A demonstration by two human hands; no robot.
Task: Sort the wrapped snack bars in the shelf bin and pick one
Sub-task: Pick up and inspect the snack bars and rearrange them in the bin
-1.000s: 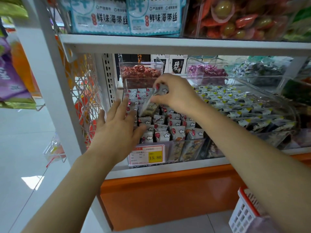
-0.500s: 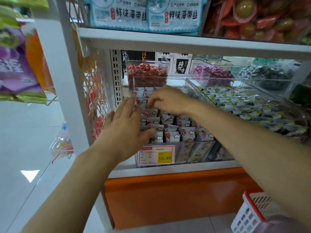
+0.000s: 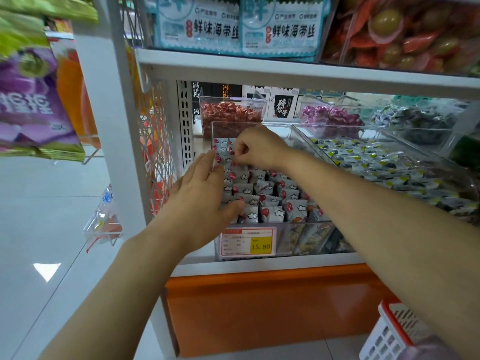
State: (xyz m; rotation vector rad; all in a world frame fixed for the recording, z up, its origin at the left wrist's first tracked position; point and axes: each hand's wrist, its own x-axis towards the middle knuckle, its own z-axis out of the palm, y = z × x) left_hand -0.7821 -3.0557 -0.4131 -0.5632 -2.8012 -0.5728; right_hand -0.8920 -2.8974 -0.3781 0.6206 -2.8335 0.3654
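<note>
Okay, left grip flat and open, straight fingers pressed against the left rows of wrapped snack bars, thumb across the front row. Right grip curled, fingertips pinching one wrapper top at the back left. Bars stand upright in rows inside the clear shelf bin; price tag reading 15.80 on its front wall. Right forearm crosses the bin's right side, hiding some bars. Just right: second clear bin of yellow-marked packets. Behind: bins of red candies and purple candies. Upper shelf overhead carries seaweed packs. Orange base panel below, white-and-red basket lower right, wire mesh panel left, glossy pale floor.
</note>
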